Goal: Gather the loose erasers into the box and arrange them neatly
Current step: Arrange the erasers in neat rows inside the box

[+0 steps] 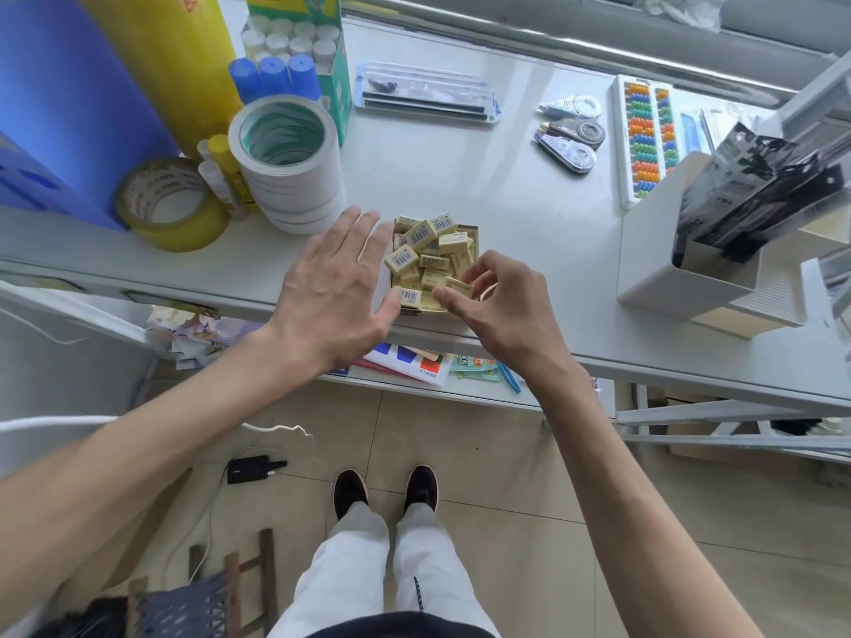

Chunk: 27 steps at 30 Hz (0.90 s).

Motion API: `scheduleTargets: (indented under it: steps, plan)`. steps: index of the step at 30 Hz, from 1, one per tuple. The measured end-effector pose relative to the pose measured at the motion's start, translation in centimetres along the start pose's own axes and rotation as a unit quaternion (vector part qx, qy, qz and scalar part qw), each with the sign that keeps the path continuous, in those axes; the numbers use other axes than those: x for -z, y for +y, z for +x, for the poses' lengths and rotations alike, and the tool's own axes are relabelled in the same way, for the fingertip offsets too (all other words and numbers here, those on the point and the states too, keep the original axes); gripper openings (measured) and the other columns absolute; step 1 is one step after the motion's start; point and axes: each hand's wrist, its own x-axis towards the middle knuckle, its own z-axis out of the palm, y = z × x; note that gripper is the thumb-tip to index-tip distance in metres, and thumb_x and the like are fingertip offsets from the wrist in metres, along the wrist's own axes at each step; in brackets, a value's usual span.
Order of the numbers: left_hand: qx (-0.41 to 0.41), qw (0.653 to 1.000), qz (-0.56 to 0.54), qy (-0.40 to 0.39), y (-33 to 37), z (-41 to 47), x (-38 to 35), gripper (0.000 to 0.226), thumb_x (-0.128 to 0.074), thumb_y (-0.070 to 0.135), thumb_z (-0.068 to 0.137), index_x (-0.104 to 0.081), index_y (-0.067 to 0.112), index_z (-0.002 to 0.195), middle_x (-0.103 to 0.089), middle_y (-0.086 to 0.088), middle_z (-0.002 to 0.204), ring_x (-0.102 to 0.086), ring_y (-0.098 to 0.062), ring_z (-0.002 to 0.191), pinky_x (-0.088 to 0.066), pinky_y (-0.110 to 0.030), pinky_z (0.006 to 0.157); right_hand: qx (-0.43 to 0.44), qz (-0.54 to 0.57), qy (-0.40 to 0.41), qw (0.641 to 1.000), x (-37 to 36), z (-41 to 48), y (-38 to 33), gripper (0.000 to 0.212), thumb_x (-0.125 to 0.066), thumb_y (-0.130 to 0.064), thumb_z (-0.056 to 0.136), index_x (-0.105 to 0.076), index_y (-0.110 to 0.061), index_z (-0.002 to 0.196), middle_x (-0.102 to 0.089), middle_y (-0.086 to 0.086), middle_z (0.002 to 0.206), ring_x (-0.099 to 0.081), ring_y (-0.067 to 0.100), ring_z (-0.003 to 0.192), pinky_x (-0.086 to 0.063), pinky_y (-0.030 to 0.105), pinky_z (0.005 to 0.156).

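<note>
The small cardboard box (475,230) sits near the front edge of the white counter (460,177), heaped with yellow erasers (421,255) lying at all angles, some barcode-up, so the box floor is hidden. The left hand (331,287) lies flat against the box's left side with fingers straight and spread, grasping nothing and covering that wall, its thumb by the near-left corner. The right hand (502,310) pinches one eraser (459,285) between thumb and curled fingers at the near-right corner, which its fingers partly hide.
</note>
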Motion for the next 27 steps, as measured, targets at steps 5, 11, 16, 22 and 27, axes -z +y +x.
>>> scheduleTargets:
  steps: [5,11,16,22,27]
  plan:
    - [0.03,0.999,-0.008,0.014,1.6,0.8,0.2,0.073,-0.046,0.045,0.09,-0.026,0.012,0.151,-0.027,-0.009,0.158,-0.018,-0.023,0.148,-0.021,-0.042,0.116,0.013,-0.004,-0.006,1.0,-0.1,0.0,-0.1,0.033,-0.078,-0.04,0.08,-0.065,-0.013,0.093,-0.063,0.002,0.083,-0.06,0.019,0.074,-0.049,0.03,0.064]
    - [0.051,0.999,0.005,0.011,2.7,2.1,0.1,0.072,-0.052,0.037,0.086,-0.029,0.009,0.149,-0.027,-0.012,0.157,-0.019,-0.026,0.147,-0.028,-0.043,0.112,0.029,-0.01,-0.003,1.0,-0.4,0.0,0.3,0.029,-0.081,-0.032,0.079,-0.064,-0.016,0.097,-0.06,0.003,0.093,-0.055,0.017,0.077,-0.04,0.025,0.067]
    - [0.048,0.999,0.014,0.008,2.5,2.2,-0.2,0.068,-0.051,0.032,0.087,-0.03,0.01,0.148,-0.029,-0.012,0.156,-0.02,-0.026,0.146,-0.029,-0.043,0.111,0.025,0.006,0.002,1.0,-0.1,0.0,0.4,0.035,-0.086,-0.033,0.073,-0.069,-0.011,0.094,-0.065,0.003,0.083,-0.059,0.017,0.072,-0.048,0.027,0.062]
    - [0.043,0.999,0.011,0.009,1.8,2.1,-0.2,0.069,-0.051,0.039,0.086,-0.033,0.01,0.147,-0.032,-0.012,0.154,-0.022,-0.027,0.146,-0.03,-0.045,0.111,0.002,0.044,0.006,0.999,-0.2,0.3,0.6,0.03,-0.089,-0.025,0.069,-0.073,-0.014,0.091,-0.065,0.0,0.078,-0.057,0.008,0.061,-0.048,0.016,0.057]
    - [0.034,0.999,0.017,0.009,1.5,2.0,0.1,0.074,-0.05,0.046,0.085,-0.031,0.012,0.148,-0.032,-0.01,0.155,-0.021,-0.026,0.146,-0.029,-0.045,0.112,-0.01,0.071,-0.025,0.997,0.0,0.4,0.3,0.025,-0.084,-0.008,0.076,-0.076,-0.013,0.098,-0.067,0.004,0.085,-0.063,0.011,0.063,-0.053,0.015,0.056]
